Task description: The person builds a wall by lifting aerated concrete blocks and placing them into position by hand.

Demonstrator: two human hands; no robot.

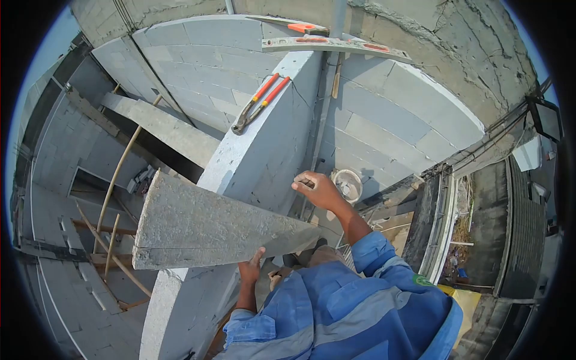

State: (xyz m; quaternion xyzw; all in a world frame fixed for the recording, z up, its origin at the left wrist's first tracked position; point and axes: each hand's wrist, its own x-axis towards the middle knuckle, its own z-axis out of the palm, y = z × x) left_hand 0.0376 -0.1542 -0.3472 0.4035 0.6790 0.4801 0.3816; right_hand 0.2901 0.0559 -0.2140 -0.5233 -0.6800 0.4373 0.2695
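A rough grey board [210,228] lies across the top of the light block wall, its wide end jutting out to the left. My left hand [251,269] grips the board's near edge, thumb on top and fingers hidden below. Over the right side of the wall, my right hand [318,189] is raised with its fingers curled closed; whether they hold something small cannot be made out. Farther along the wall top rest pincers [259,103] with red and yellow handles, apart from both hands.
A spirit level [336,45] and an orange-handled tool [307,29] lie at the far wall junction. A white bucket [348,185] stands below on the right. Wooden poles [117,186] and a concrete beam [162,129] are at left, over a drop.
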